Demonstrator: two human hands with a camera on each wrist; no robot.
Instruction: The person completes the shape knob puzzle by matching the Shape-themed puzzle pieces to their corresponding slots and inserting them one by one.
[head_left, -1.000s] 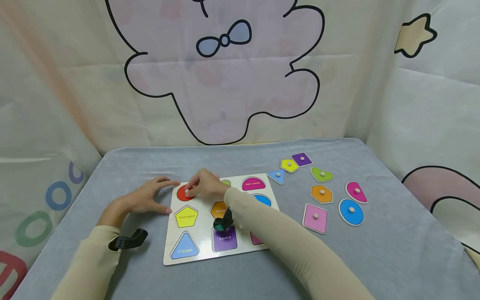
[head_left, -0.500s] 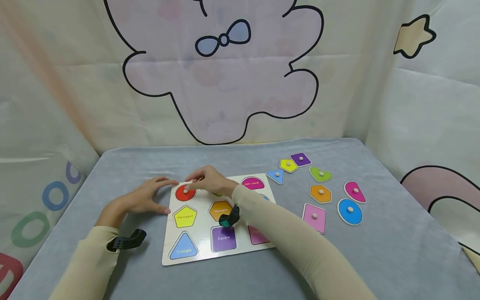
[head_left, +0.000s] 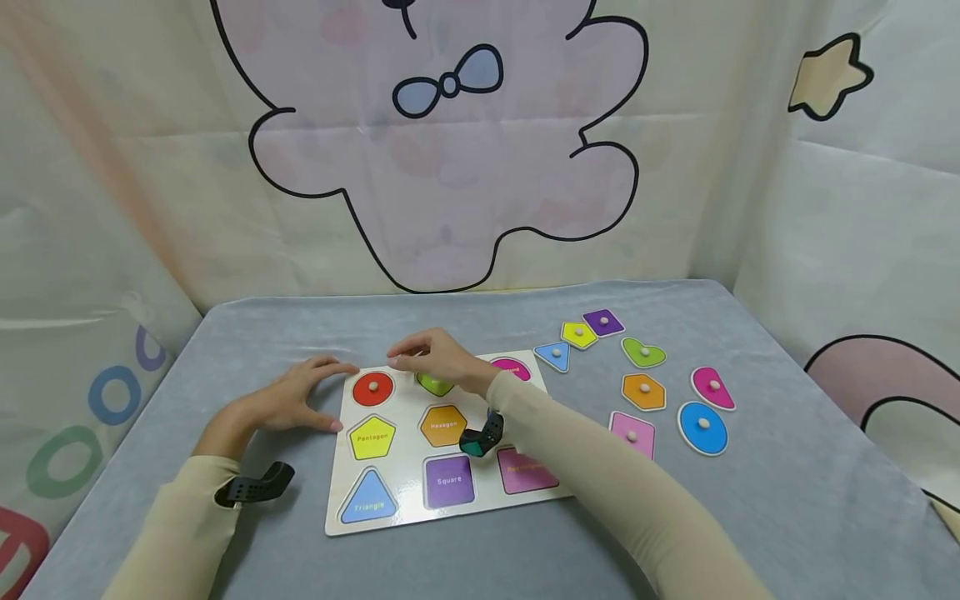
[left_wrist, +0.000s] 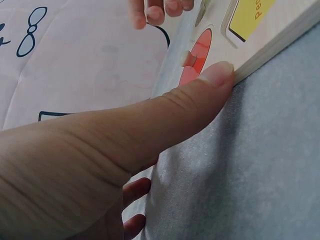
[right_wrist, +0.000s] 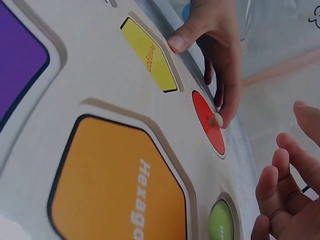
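Cartoon-printed drapes [head_left: 457, 183] rise beyond the far edge of a cloth-covered table [head_left: 465, 558], where a wooden shape-puzzle board [head_left: 408, 454] lies before you. Your left hand [head_left: 296, 394] spreads wide against it, thumb on the board's left edge, index finger at its far-left corner. Your right hand [head_left: 442, 360] hovers above the far edge, fingers loosely bent and apart from the thumb, holding nothing. At the far-left corner the red circle piece [head_left: 372, 397] sits in its recess, knob [right_wrist: 216, 120] uppermost. Right of the board lie a blue triangle [head_left: 552, 358], yellow pentagon [head_left: 577, 337], purple square [head_left: 603, 325], green heart [head_left: 642, 353], orange hexagon [head_left: 643, 393], pink half-round [head_left: 712, 390], blue round piece [head_left: 702, 432] and pink rectangle [head_left: 631, 431], the last partly behind your right sleeve [head_left: 615, 479].

Expect these pieces to be light, stiff, smooth-faced and hardly fragile; pinch them by the knob, not the thin rim. Unsteadied, the board would probably slide on the cloth. You have most room toward the table's right edge; pentagon and square sit tight together, and your sleeve crosses low over the board's right edge.
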